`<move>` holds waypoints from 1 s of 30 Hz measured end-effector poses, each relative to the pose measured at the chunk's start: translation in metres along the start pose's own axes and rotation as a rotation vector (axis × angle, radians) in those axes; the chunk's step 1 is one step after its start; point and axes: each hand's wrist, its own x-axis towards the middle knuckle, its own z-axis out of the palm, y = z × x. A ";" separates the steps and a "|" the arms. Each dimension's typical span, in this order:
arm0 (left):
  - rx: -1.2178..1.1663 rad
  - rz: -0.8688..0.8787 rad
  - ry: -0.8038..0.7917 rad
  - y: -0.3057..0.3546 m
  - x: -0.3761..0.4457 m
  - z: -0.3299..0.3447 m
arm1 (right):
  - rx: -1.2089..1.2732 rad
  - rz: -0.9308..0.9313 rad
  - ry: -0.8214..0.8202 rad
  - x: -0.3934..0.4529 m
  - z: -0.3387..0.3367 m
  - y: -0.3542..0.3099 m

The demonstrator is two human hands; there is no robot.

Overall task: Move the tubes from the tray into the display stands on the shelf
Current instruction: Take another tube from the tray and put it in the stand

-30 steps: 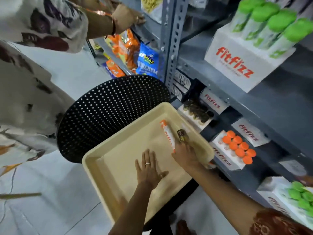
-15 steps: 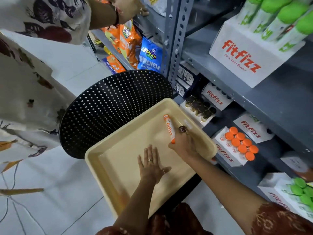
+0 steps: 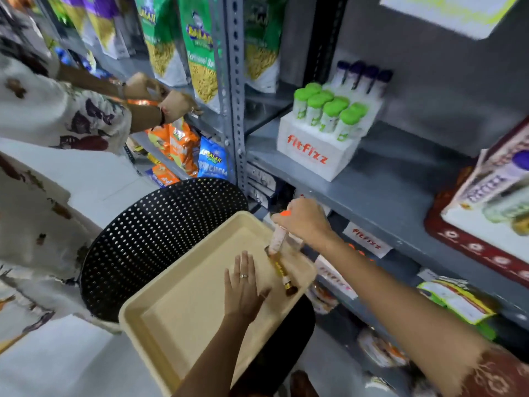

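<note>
A beige tray rests on a black perforated stool. My left hand lies flat and open on the tray floor. My right hand grips an orange-capped white tube, lifted upright above the tray's far right corner. A small brown-capped yellow tube lies in the tray beneath it. A white fitfizz display stand with green-capped tubes stands on the grey shelf. Lower stands sit partly hidden behind my right arm.
Another person in a patterned white garment stands at the left, their hands at the snack bags on the neighbouring shelf. A slotted upright post divides the shelves. A dark red tray with boxes sits at the right.
My right hand has lifted the orange-capped tube off the tray floor to upright, toward the shelf. The view has tilted upward. My left hand stays flat on the tray.
</note>
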 end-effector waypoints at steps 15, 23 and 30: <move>-0.062 0.487 0.233 0.190 0.045 -0.120 | -0.227 0.090 0.258 -0.095 -0.261 0.057; -0.031 0.528 0.048 0.262 0.066 -0.123 | -0.248 0.307 0.417 -0.122 -0.328 0.124; 0.045 0.457 0.048 0.275 0.079 -0.110 | -0.216 0.452 0.377 -0.143 -0.356 0.164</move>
